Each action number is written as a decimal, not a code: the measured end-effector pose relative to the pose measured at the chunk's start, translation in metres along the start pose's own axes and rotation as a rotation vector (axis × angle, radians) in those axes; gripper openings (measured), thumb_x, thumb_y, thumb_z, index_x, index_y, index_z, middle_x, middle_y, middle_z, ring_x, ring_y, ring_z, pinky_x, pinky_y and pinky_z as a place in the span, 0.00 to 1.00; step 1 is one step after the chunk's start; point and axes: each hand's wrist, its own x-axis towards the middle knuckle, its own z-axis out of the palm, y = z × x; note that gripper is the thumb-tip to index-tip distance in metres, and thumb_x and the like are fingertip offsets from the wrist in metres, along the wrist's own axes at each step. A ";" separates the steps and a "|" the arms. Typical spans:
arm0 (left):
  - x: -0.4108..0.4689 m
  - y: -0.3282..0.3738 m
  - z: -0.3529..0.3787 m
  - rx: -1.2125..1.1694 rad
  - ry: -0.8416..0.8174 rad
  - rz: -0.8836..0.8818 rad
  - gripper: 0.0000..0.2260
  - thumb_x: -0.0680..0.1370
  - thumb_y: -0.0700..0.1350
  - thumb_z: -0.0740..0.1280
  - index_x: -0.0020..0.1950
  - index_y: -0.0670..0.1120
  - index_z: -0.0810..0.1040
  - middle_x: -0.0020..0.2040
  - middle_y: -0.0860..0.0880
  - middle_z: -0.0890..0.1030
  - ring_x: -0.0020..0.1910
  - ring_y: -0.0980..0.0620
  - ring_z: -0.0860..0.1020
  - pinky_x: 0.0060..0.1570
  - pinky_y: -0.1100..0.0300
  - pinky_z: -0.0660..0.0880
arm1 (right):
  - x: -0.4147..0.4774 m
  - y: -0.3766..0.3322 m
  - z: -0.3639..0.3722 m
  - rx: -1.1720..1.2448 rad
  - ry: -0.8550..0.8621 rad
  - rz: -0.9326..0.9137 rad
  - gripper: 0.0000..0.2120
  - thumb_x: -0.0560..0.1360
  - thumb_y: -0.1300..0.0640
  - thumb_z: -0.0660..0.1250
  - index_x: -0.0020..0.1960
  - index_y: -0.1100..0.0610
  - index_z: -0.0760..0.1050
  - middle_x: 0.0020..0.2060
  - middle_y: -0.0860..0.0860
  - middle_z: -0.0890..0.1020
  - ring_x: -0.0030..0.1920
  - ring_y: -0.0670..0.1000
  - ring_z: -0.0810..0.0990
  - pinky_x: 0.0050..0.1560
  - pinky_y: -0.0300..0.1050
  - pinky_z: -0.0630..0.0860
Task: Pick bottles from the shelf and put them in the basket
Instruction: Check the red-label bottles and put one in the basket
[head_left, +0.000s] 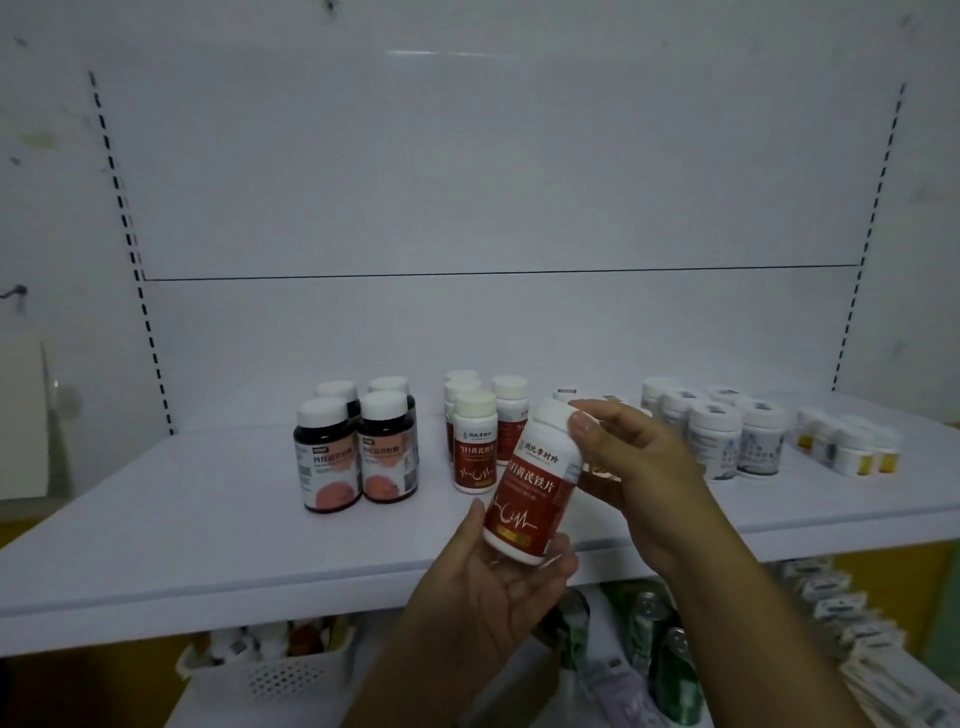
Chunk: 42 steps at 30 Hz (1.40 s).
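Holding a red-labelled bottle (535, 483) just off the front edge of the shelf (156, 519), we cup its base in our left hand (488, 587) while our right hand (639, 467) pinches the cap. Let go too early, it could fall past the shelf and miss the white basket (270, 670) beneath.

held bottle (535, 483): white, red label, white heartbeat line
dark bottles (356, 457): white caps, pink-and-white labels
shelf (208, 519): white
basket (275, 670): white, dotted holes
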 end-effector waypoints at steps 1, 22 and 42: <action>-0.002 0.000 -0.002 0.010 0.009 -0.004 0.29 0.63 0.53 0.64 0.57 0.36 0.72 0.45 0.33 0.83 0.38 0.37 0.83 0.37 0.46 0.80 | -0.002 0.001 0.001 0.018 0.002 0.005 0.08 0.72 0.55 0.69 0.50 0.53 0.81 0.49 0.49 0.84 0.50 0.49 0.83 0.42 0.41 0.79; -0.019 -0.011 0.003 -0.056 0.082 0.154 0.20 0.66 0.46 0.64 0.54 0.39 0.74 0.41 0.34 0.83 0.36 0.37 0.81 0.29 0.49 0.81 | -0.031 0.012 0.019 -0.085 -0.052 0.005 0.19 0.64 0.41 0.66 0.54 0.43 0.75 0.53 0.48 0.80 0.51 0.47 0.80 0.40 0.37 0.79; -0.016 -0.013 0.001 -0.076 0.058 0.038 0.19 0.76 0.51 0.60 0.51 0.34 0.73 0.37 0.33 0.83 0.31 0.36 0.82 0.24 0.46 0.77 | -0.026 0.019 0.006 -0.005 -0.145 0.034 0.20 0.66 0.47 0.67 0.58 0.46 0.76 0.49 0.48 0.85 0.50 0.49 0.84 0.52 0.47 0.80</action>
